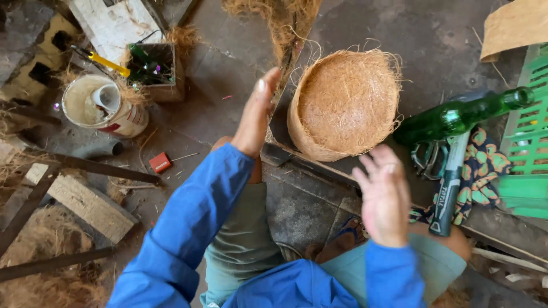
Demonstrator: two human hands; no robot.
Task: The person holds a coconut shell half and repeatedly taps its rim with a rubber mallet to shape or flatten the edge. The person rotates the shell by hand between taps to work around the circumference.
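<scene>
— Down on the dark stone slab (319,188), straight ahead of the knees, what sits there?

— From the head camera, the only view: a round coconut-fibre pot (345,102), rim tilted toward the person, its wall already formed and holding its shape. Loose strands bristle around the edge, so the rim looks untrimmed; I'd judge the body shaped and the tidying left.

— And the hands?

— Both are off it. The left hand (256,117) is raised just left of the pot, fingers straight and together, palm turned toward it, gripping nothing. The right hand (383,197) hovers nearer the body, just near-right of the pot, fingers spread and loose, empty too.

— Tools about?

— To the right lie a green glass bottle (462,117) on its side and a hammer (451,182) with a dark handle, resting on a patterned cloth (485,165), beside a green plastic crate (531,142). Far left stand a white bucket (103,108) and a wooden box (157,71) with a yellow-handled tool (105,61) across them. Raw fibre (45,239) is heaped at near left.
</scene>
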